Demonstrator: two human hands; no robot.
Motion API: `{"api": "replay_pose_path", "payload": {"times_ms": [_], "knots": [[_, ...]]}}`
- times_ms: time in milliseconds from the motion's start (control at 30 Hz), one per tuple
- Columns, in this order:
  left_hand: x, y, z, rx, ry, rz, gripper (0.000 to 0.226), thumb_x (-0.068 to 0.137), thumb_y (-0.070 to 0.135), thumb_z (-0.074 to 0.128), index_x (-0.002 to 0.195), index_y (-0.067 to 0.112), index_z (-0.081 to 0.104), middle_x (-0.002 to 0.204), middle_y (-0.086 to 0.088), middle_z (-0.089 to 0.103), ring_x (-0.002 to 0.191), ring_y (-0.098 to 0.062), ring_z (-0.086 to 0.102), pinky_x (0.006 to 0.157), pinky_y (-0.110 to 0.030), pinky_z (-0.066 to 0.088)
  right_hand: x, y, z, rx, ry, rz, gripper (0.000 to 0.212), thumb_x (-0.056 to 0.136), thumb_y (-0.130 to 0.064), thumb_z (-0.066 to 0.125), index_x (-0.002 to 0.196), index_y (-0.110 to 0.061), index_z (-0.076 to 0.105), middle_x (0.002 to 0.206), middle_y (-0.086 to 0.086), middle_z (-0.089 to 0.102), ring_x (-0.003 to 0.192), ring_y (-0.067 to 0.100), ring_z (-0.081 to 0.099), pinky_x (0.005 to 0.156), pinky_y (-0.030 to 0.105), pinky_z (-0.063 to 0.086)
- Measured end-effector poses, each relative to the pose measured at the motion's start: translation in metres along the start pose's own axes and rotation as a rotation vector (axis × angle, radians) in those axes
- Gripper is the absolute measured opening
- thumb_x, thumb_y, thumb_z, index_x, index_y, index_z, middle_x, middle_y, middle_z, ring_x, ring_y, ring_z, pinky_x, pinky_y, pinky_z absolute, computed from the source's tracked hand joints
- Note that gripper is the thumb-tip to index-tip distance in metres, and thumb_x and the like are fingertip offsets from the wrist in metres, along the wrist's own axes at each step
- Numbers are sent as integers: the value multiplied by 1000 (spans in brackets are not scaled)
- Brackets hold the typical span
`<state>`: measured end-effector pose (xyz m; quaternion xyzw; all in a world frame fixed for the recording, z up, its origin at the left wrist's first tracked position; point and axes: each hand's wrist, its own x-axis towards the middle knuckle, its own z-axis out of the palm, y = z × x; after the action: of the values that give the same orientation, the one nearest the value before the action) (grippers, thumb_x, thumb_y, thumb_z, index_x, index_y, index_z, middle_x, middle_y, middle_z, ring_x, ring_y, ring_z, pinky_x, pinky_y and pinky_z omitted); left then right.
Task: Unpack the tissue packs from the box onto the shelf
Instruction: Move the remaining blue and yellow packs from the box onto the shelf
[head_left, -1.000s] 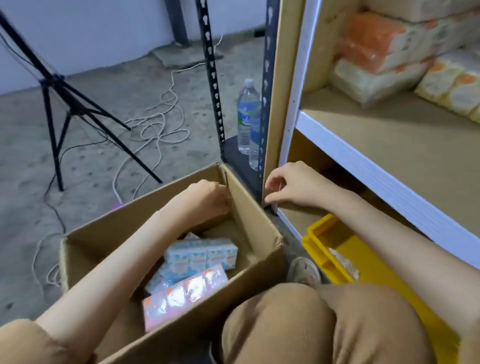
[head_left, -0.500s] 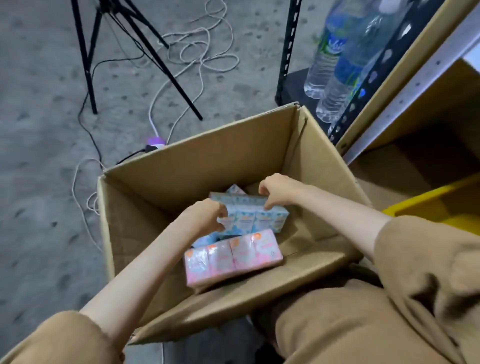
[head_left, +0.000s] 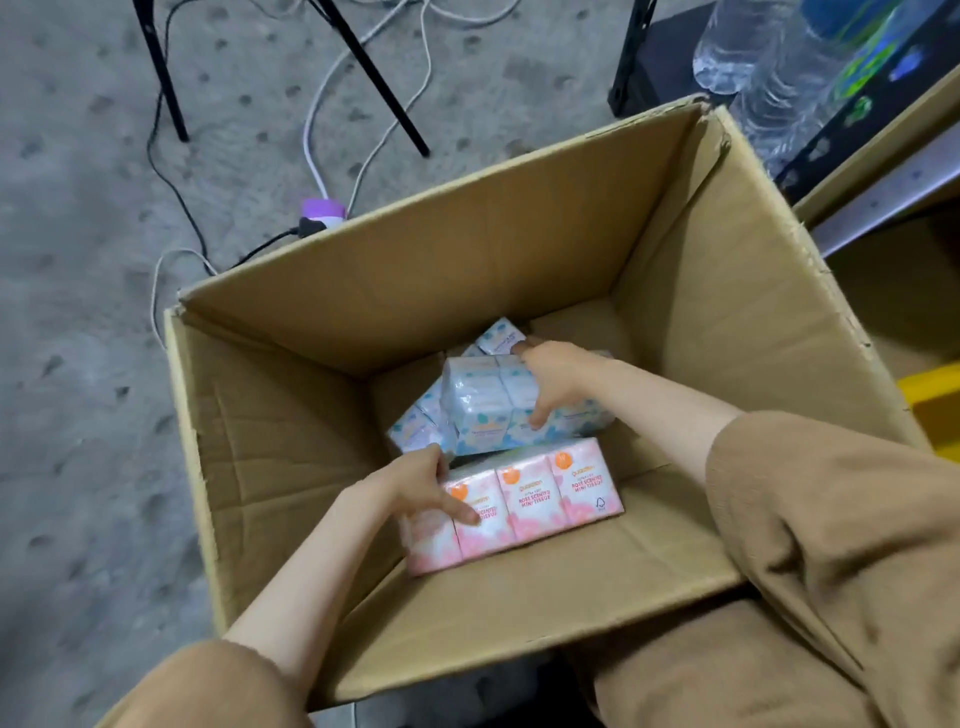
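Observation:
An open cardboard box (head_left: 519, 249) stands on the floor in front of me. Inside lie a pink rose-scented tissue pack (head_left: 540, 504) near the front and blue tissue packs behind it. My right hand (head_left: 553, 382) grips the top blue tissue pack (head_left: 483, 410) from its right side, fingers curled over it. My left hand (head_left: 421, 486) rests on the left end of the pink pack, fingers spread and thumb up against the blue pack's lower left corner. Another blue pack (head_left: 415, 428) lies underneath, partly hidden. The shelf (head_left: 883, 192) edge shows at the right.
Water bottles (head_left: 769, 62) stand on a black rack base at the upper right. A yellow bin (head_left: 935, 410) sits under the shelf at the right. Tripod legs (head_left: 374, 78) and white and black cables (head_left: 322, 135) lie on the concrete floor behind the box.
My view has dropped and closed in on the box. My right hand left the shelf post and came down onto the blue pack. My left hand shifted from the blue pack's left end down onto the pink pack.

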<state>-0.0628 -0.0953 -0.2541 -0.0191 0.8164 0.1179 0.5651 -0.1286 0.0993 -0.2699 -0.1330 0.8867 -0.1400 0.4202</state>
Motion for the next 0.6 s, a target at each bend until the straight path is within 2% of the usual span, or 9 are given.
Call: {"api": "replay_pose_path", "payload": {"times_ms": [67, 133, 167, 233, 367, 467, 533, 600], "knots": [[2, 0, 1, -6, -58, 18, 54, 69, 37, 80, 104, 19, 42, 106, 2, 46, 93, -14, 45, 60, -19, 38, -3, 4, -1, 5, 22, -17, 87, 59, -36, 83, 131, -7, 43, 127, 10, 53, 113, 27, 52, 92, 32, 45], [6, 5, 0, 50, -112, 34, 66, 70, 42, 77, 122, 18, 43, 122, 0, 46, 108, -16, 46, 84, -24, 45, -9, 11, -5, 28, 39, -13, 86, 56, -37, 84, 127, -10, 46, 124, 10, 54, 110, 27, 54, 90, 33, 47], [8, 8, 1, 75, -134, 31, 76, 70, 45, 76, 131, 18, 39, 131, -1, 43, 118, -18, 45, 98, -28, 42, -11, 16, -7, 53, 51, 0, 82, 54, -37, 84, 123, -11, 48, 122, 10, 56, 108, 27, 55, 88, 33, 48], [11, 12, 4, 57, -180, 17, 89, 65, 47, 78, 136, 19, 32, 137, 1, 39, 129, -21, 41, 110, -35, 36, -19, 25, -13, 108, 77, 36, 73, 54, -35, 85, 114, -11, 52, 118, 9, 59, 104, 27, 56, 84, 33, 48], [13, 16, 6, 5, -210, 15, 85, 67, 38, 80, 134, 22, 30, 127, 5, 44, 126, -20, 44, 111, -38, 37, -37, 37, -30, 279, 120, 87, 55, 56, -30, 85, 101, -14, 57, 109, 6, 64, 92, 20, 57, 77, 29, 48], [8, 21, 1, 26, -179, 32, 90, 63, 39, 82, 137, 23, 33, 130, 3, 50, 125, -20, 48, 110, -39, 39, -55, 36, -43, 384, 159, 93, 47, 61, -29, 83, 97, -13, 56, 99, -1, 60, 88, 15, 55, 68, 23, 44], [3, 26, 1, 79, -128, 69, 82, 62, 40, 82, 132, 22, 43, 131, 1, 54, 118, -20, 52, 104, -36, 43, -66, 32, -49, 420, 199, 93, 47, 63, -30, 82, 98, -12, 58, 98, -2, 60, 87, 14, 56, 70, 22, 43], [-6, 31, 1, 164, -54, 128, 67, 63, 40, 81, 120, 21, 51, 122, -2, 57, 105, -19, 55, 93, -31, 47, -80, 26, -53, 416, 242, 93, 44, 63, -30, 82, 94, -13, 55, 96, -2, 59, 86, 14, 56, 68, 23, 42]]}}
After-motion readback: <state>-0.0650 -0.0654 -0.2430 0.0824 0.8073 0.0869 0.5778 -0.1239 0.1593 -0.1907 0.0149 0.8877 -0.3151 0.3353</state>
